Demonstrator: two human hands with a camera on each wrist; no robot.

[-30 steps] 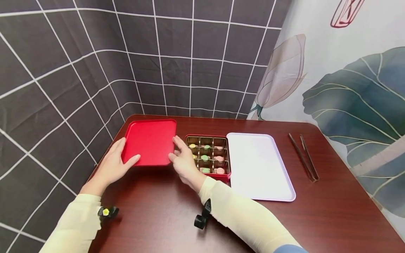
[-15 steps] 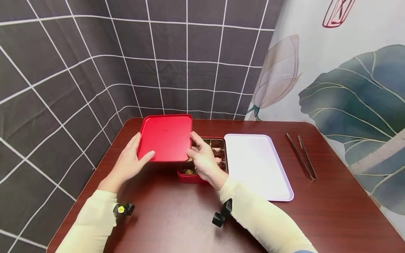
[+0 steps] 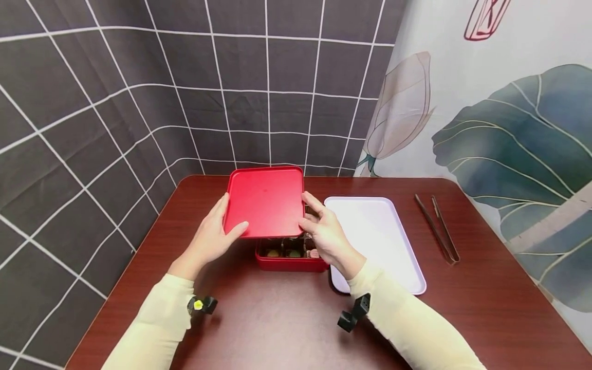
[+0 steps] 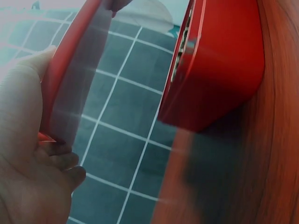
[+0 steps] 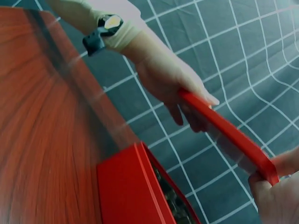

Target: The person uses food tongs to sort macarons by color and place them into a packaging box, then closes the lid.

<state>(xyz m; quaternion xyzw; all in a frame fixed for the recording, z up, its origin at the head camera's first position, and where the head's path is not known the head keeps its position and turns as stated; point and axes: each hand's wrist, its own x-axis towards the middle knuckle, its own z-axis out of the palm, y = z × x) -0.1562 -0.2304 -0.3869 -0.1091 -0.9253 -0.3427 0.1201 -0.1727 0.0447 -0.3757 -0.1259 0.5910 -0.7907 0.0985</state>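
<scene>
Both hands hold a square red lid (image 3: 265, 203) by its opposite sides, above a red box (image 3: 291, 264). My left hand (image 3: 210, 237) grips the lid's left edge, thumb on top and fingers beneath. On the right edge, my right hand (image 3: 328, 234) pinches it between thumb and fingers. A gap between the lid (image 4: 70, 84) and the box (image 4: 219, 65) shows in the left wrist view. Small coloured pieces sit in the box's divided insert (image 3: 287, 249); the lid hides most of them. The right wrist view shows the box (image 5: 128, 186) below the lid (image 5: 229, 133).
A white tray (image 3: 370, 231) lies just right of the box, partly behind the right hand and sleeve. Metal tongs (image 3: 437, 228) rest farther right on the brown table (image 3: 268, 318). A dark gridded cloth (image 3: 240, 67) hangs behind and to the left.
Both hands have carried the lid rightward, from left of the box to over it. The lid now covers most of the compartments from the head view.
</scene>
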